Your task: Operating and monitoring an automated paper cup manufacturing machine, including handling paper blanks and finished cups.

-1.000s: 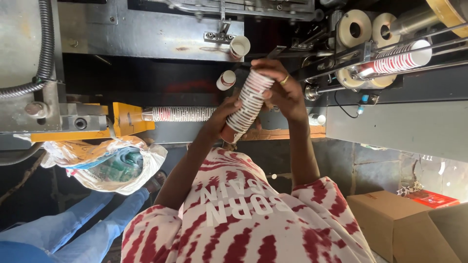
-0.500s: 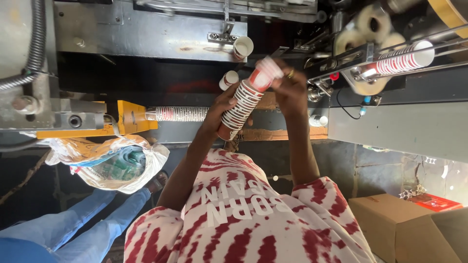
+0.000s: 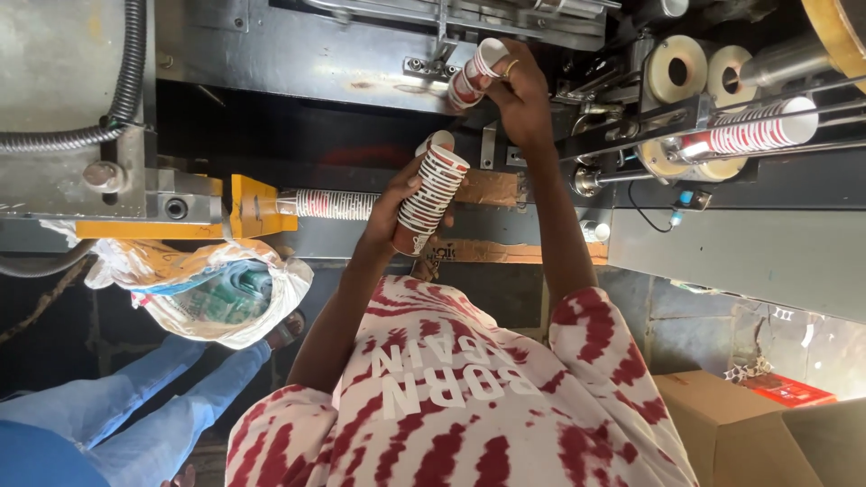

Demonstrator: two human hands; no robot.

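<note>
Head view: my left hand wraps closed around the tall cup stack at frame centre. My right hand pinches a short stack at top centre, against the machine. Loose grip could spill cups, and moving parts may catch fingers.

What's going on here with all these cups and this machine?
A person in a red-and-white shirt stands at a metal machine, handling nested paper cups. The left hand has its grip around a long stack of cups held at chest height. The right hand reaches up, holding a short stack of cups against the machine's upper part. More cups lie in a horizontal row on the machine. A cardboard box sits nearby.
</note>
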